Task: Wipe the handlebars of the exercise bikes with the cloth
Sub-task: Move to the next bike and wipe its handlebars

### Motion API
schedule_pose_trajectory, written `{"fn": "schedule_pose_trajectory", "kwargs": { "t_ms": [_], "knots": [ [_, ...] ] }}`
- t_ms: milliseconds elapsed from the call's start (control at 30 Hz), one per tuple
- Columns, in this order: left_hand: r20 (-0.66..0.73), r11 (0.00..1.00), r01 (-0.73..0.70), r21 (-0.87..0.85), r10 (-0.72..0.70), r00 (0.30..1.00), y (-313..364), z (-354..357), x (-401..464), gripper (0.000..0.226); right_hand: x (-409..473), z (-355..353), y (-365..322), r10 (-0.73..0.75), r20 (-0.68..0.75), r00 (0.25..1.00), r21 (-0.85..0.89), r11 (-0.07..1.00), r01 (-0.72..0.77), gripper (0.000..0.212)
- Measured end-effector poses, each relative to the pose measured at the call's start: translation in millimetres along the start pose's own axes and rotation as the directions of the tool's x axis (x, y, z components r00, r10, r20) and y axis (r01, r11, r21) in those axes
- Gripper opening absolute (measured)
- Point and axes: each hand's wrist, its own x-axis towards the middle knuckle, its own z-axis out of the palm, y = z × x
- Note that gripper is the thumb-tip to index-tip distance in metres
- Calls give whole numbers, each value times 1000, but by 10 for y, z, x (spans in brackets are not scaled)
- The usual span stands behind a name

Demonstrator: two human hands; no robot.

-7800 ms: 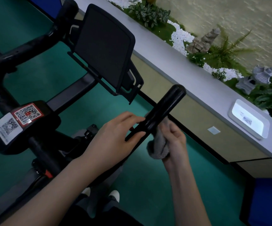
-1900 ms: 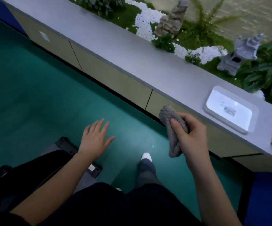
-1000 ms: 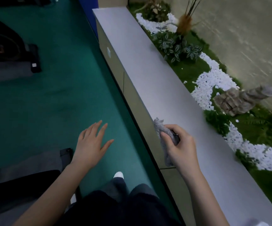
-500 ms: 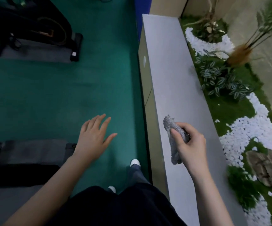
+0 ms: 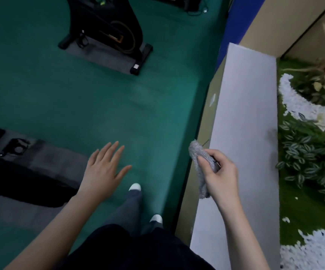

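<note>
The right hand (image 5: 219, 177) grips the bunched grey cloth (image 5: 201, 164) to keep it ready for the exercise bike (image 5: 107, 32) ahead, while the left hand (image 5: 103, 172) hangs free with straight, spread fingers, holding nothing.

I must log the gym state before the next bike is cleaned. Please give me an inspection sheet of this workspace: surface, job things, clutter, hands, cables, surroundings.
Surface: green floor; grey mat at lower left.
Job's things: grey cloth, bunched, in the right hand; exercise bike ahead on its own mat, only its lower frame in view, no handlebars visible.
Clutter: nothing seen.
Hands: right hand grips the cloth; left hand open, fingers spread, holding nothing.
Cables: dark cord hanging at the bike's base.
Surroundings: long grey ledge on the right; beyond it plants and white pebbles.
</note>
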Motion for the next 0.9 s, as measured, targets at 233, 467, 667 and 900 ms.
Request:
{"fn": "schedule_pose_trajectory", "kwargs": {
  "t_ms": [233, 467, 667, 900],
  "knots": [
    [-45, 991, 132, -2, -132, 990, -463, -133, 811, 83, 1024, 752, -490, -119, 133, 984, -42, 991, 126, 11],
    [-104, 982, 189, -29, -191, 976, -937, -425, 1843, 68, 2039, 1351, -973, -196, 193, 961, -45, 977, 208, 11],
    [-110, 954, 295, -56, -299, 948, -1190, -590, 2282, 62, 2736, 1753, -1219, -234, 278, 932, -26, 968, 250, 20],
    [-98, 864, 498, -76, -503, 859, -1418, -713, 2900, 64, 3888, 2261, -1418, -274, 435, 858, 8, 954, 300, 19]
  ]
}}
